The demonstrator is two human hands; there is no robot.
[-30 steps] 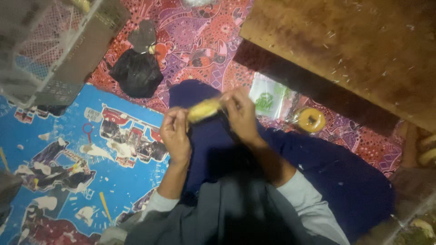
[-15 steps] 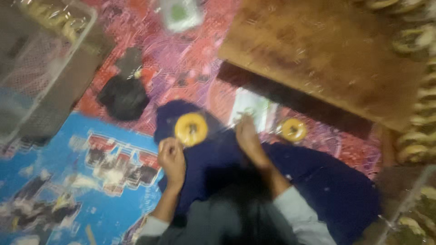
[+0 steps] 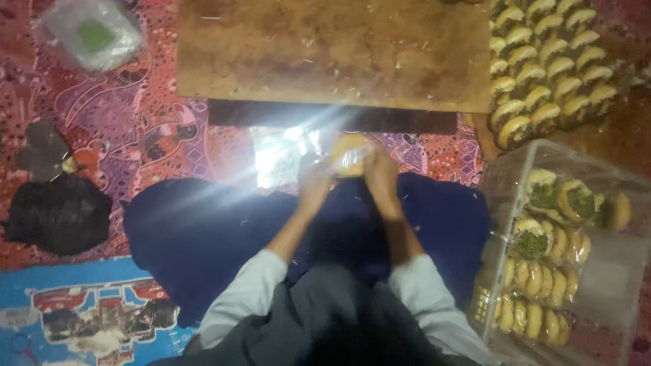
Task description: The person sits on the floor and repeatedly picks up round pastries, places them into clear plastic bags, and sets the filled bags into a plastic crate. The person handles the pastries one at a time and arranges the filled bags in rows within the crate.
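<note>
Both my hands meet over my dark blue lap, holding one round yellow pastry (image 3: 349, 153) in a shiny clear wrapper. My left hand (image 3: 313, 181) grips its left side and my right hand (image 3: 382, 177) its right side. Glare from the wrapper and from a clear plastic sheet (image 3: 279, 159) on the mat washes out the fingers' detail. Grey sleeves cover both forearms.
A low wooden board (image 3: 332, 54) lies just beyond my hands. Rows of unwrapped pastries (image 3: 549, 61) sit at the upper right. A clear plastic tub (image 3: 630, 271) with several wrapped pastries stands at right. A black bag (image 3: 57, 213) and a plastic packet (image 3: 95, 30) lie at left.
The view has swung right, bringing the tub and pastry rows into sight. The pastry moved from my left hand alone to both hands, in front of the board.
</note>
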